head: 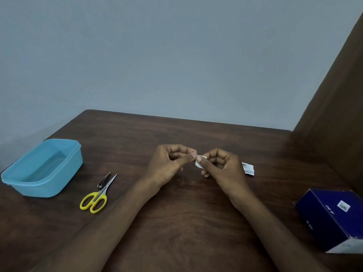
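Our forearms stretch low over the table (186,222), and up front both hands meet mid-air. Left hand (169,163) and right hand (224,165) each pinch the small white piece (197,164) btw thumb and forefinger, other fingers curled in, w/ the piece just above the wood. Looks like we're peeling or pulling it apart, so: grips close to the seam, pull slow and even, don't crush it. Torn wrapper scrap (248,169) lies just beside the right hand; scissors (96,199), nail clipper (103,181) and blue tub (42,169) sit well off left
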### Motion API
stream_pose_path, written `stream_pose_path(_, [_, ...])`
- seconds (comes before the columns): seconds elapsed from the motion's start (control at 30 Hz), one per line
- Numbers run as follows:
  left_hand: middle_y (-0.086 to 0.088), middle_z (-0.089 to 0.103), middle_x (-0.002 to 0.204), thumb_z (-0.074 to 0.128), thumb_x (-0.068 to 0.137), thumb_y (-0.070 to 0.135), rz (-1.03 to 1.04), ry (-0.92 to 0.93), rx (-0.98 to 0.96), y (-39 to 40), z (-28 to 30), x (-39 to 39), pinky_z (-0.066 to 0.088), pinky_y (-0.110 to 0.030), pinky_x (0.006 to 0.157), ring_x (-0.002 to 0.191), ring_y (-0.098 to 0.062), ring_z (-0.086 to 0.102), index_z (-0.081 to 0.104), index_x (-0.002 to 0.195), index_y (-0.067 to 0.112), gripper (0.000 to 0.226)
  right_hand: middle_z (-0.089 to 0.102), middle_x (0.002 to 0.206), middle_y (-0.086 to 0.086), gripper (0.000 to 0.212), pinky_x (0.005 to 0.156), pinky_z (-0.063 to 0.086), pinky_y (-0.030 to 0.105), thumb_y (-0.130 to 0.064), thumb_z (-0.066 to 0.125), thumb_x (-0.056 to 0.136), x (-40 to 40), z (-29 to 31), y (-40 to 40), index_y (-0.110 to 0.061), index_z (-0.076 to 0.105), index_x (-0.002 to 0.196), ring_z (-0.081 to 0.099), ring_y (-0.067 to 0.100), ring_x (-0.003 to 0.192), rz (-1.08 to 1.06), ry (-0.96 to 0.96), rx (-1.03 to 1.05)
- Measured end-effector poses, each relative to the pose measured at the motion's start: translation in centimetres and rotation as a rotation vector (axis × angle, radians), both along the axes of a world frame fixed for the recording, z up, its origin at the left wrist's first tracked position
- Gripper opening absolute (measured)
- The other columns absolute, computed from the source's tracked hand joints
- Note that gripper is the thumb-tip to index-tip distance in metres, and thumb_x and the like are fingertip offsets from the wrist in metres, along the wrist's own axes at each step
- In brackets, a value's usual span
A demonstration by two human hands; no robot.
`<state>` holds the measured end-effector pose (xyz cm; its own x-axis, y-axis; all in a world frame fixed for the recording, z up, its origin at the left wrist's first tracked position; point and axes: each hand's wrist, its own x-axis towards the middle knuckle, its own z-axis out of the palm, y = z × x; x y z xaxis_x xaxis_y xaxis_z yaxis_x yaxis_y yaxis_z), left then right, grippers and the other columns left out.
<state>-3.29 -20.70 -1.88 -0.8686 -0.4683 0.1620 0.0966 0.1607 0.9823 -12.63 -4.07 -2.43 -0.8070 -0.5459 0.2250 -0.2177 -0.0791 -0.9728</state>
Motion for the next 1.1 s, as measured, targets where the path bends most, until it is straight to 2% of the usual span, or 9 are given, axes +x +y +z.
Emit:
stream_pose_path(0.13, [-0.005,0.084,0.096,0.079,0.095,0.015,0.070,0.066,0.096,-0.28,0.44,-0.07,0.049,-0.017,0.061,0.081,-0.003,0.073,0.082,0.104,0.008,0.012,0.079,0.080,0.008,0.009,0.062,0.057,0.029,-0.015,0.083,0.091,-0.32,0.07,0.16,-0.009,0.076,0.090,0.068,0.016,0.062,0.003,-0.022,-0.016])
stream_pose_path(0.23, [-0.006,0.084,0.097,0.075,0.096,0.010,0.180,0.133,0.225,-0.60,0.78,-0.07,0.042,-0.011,0.052,0.061,0.005,0.066,0.080,0.107,0.002,0.014,0.079,0.081,0.008,0.008,0.063,0.057,0.030,-0.014,0.083,0.091,-0.66,0.03,0.58,-0.010,0.077,0.087,0.067,0.015,0.061,-0.015,-0.036,-0.027])
stream_pose_path(0.33, [-0.005,0.084,0.098,0.075,0.097,0.010,0.202,0.139,0.231,-0.60,0.90,-0.05,0.038,-0.008,0.047,0.053,0.006,0.062,0.079,0.109,0.000,0.016,0.080,0.081,0.008,0.009,0.063,0.056,0.032,-0.015,0.083,0.091,-0.78,0.00,0.77,-0.010,0.077,0.087,0.067,0.015,0.060,-0.025,-0.035,-0.015])
stream_pose_path(0.43, [-0.007,0.084,0.096,0.076,0.096,0.013,0.128,0.090,0.156,-0.35,0.83,0.06,0.042,-0.011,0.053,0.057,0.006,0.063,0.080,0.106,0.002,0.015,0.079,0.080,0.007,0.010,0.062,0.056,0.031,-0.017,0.084,0.090,-0.68,0.05,0.64,-0.010,0.077,0.087,0.066,0.015,0.059,-0.022,-0.030,-0.015])
stream_pose_path(0.6, [-0.004,0.084,0.094,0.078,0.096,0.019,0.013,0.026,0.037,-0.38,0.33,0.12,0.051,-0.017,0.063,0.083,-0.003,0.073,0.083,0.103,0.011,0.012,0.075,0.071,0.002,0.012,0.059,0.054,0.029,-0.017,0.083,0.091,-0.23,-0.01,0.04,-0.008,0.076,0.090,0.064,0.013,0.057,0.010,0.008,-0.001])
stream_pose_path(0.73, [-0.005,0.084,0.093,0.078,0.095,0.015,0.102,0.080,0.132,-0.54,0.72,0.00,0.045,-0.012,0.057,0.061,0.006,0.064,0.082,0.104,0.006,0.013,0.076,0.073,0.004,0.016,0.058,0.054,0.028,-0.016,0.083,0.091,-0.56,-0.02,0.27,-0.002,0.076,0.093,0.064,0.013,0.056,-0.003,-0.024,-0.017])
stream_pose_path(0.83, [-0.003,0.084,0.091,0.075,0.096,0.011,0.174,0.132,0.227,-0.78,0.82,-0.23,0.039,-0.009,0.050,0.054,0.007,0.062,0.080,0.105,0.001,0.014,0.078,0.077,0.006,0.014,0.059,0.054,0.029,-0.016,0.083,0.091,-0.89,-0.06,0.62,-0.003,0.076,0.092,0.064,0.013,0.057,-0.027,-0.041,-0.018])
stream_pose_path(0.97, [-0.006,0.084,0.095,0.076,0.096,0.013,0.108,0.105,0.159,-0.66,0.51,-0.12,0.043,-0.012,0.055,0.058,0.006,0.062,0.081,0.105,0.003,0.014,0.078,0.079,0.012,0.013,0.057,0.052,0.029,-0.018,0.084,0.091,-0.82,-0.05,0.62,-0.007,0.078,0.089,0.063,0.014,0.057,-0.023,-0.012,0.003])
stream_pose_path(1.1, [-0.006,0.084,0.094,0.077,0.096,0.015,0.009,0.052,0.033,-0.41,0.04,-0.05,0.050,-0.017,0.061,0.075,0.000,0.070,0.083,0.103,0.007,0.012,0.077,0.076,0.008,0.015,0.053,0.049,0.023,-0.021,0.085,0.090,-0.42,-0.13,0.28,-0.008,0.078,0.089,0.061,0.014,0.055,0.000,0.032,0.030])
